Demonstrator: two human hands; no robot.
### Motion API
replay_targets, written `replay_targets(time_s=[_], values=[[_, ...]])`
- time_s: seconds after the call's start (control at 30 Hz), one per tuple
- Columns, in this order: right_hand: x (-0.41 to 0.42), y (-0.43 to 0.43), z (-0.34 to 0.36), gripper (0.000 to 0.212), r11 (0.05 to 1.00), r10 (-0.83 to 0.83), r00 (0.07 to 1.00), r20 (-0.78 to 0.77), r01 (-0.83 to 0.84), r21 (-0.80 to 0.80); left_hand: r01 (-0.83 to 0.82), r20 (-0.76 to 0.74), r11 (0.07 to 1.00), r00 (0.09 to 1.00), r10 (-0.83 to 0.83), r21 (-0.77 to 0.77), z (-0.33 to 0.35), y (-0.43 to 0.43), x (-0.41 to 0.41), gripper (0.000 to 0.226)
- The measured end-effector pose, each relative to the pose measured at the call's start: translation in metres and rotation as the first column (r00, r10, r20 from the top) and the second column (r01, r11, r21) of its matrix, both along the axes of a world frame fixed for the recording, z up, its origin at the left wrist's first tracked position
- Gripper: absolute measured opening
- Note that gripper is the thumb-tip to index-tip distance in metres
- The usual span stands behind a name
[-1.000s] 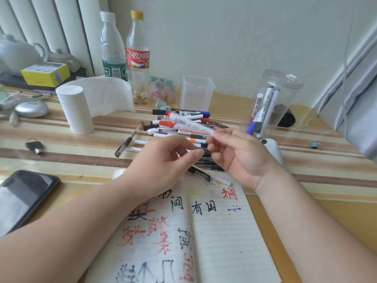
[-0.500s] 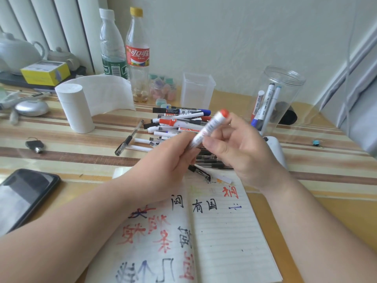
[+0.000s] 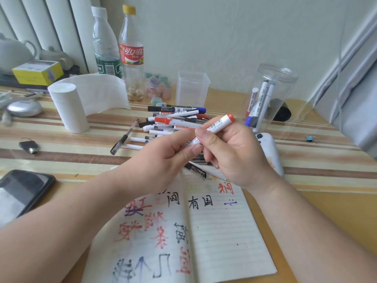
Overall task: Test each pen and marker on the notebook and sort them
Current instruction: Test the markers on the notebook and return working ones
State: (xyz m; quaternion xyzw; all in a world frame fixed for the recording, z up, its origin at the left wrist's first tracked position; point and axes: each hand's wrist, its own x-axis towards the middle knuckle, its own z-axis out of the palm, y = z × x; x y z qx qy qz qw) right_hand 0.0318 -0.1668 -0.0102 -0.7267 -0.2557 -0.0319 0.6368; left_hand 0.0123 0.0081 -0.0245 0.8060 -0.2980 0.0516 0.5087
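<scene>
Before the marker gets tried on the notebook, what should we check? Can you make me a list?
1. Right hand grips the red-ended marker: ok.
2. Left hand pinches the marker's lower end: ok.
3. Cap off and tip bare: cannot tell, the fingers hide that end.
4. Notebook lies open under the hands, with blank lines on its right page: ok.
5. Clear jar stands upright and open-topped, ready for sorting: ok.
</scene>
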Motion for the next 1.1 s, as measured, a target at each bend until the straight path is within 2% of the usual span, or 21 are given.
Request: replay_targets(time_s=[0.23,0.27,0.33,0.43,0.47,0.53,0.6,0.63,0.7,0.8,0.93,1.1], values=[[-0.006,-0.004,0.009,0.014,1.0,0.013,0.998,0.055,-0.012,-0.015,0.083,-0.141,0.995,0.986,-0.091,-0.06,0.004,0.0,-0.001,0.015],[-0.007,-0.003,0.011,0.014,1.0,-0.012,0.999,0.051,0.011,0.015,0.085,-0.166,0.992,0.981,-0.099,-0.09,0.003,0.001,-0.003,0.023],[-0.002,-0.006,0.016,0.017,0.984,-0.127,0.992,0.021,0.123,0.126,0.071,-0.261,0.986,0.959,-0.109,-0.149,-0.001,0.008,-0.004,0.046],[0.013,-0.026,0.03,0.027,0.897,-0.319,0.945,-0.075,0.327,0.297,0.062,-0.337,0.986,0.935,-0.112,-0.157,-0.01,0.015,0.0,0.044],[0.016,-0.036,0.034,0.03,0.887,-0.356,0.93,-0.093,0.367,0.279,0.051,-0.324,0.992,0.942,-0.085,-0.111,-0.01,0.015,0.0,0.049],[0.016,-0.053,0.036,0.033,0.92,-0.366,0.924,-0.115,0.378,0.108,0.054,-0.248,0.998,0.968,-0.043,0.038,-0.011,0.014,-0.002,0.057],[0.007,-0.067,0.031,0.022,0.964,-0.264,0.944,-0.199,0.253,-0.077,0.072,-0.202,0.984,0.979,-0.038,0.16,-0.014,0.012,-0.003,0.055],[0.001,-0.073,0.027,0.013,0.981,-0.179,0.947,-0.267,0.151,-0.121,0.075,-0.188,0.977,0.982,-0.037,0.198,-0.014,0.01,-0.004,0.055],[-0.013,-0.08,0.015,0.01,0.994,-0.017,0.913,-0.408,-0.028,-0.105,0.08,-0.154,0.965,0.987,-0.042,0.251,-0.011,0.007,-0.005,0.06],[-0.025,-0.087,-0.009,0.018,0.994,0.065,0.863,-0.501,-0.101,-0.045,0.082,-0.116,0.957,0.992,-0.051,0.279,-0.007,0.001,-0.008,0.071],[-0.026,-0.079,-0.026,0.007,0.994,0.014,0.91,-0.415,-0.057,-0.091,0.07,-0.119,0.948,0.992,-0.035,0.31,-0.008,0.001,-0.007,0.081],[-0.03,-0.077,-0.031,0.01,0.97,-0.067,0.956,-0.285,-0.005,-0.245,0.068,-0.102,0.941,0.994,-0.036,0.332,-0.012,-0.005,-0.006,0.072]])
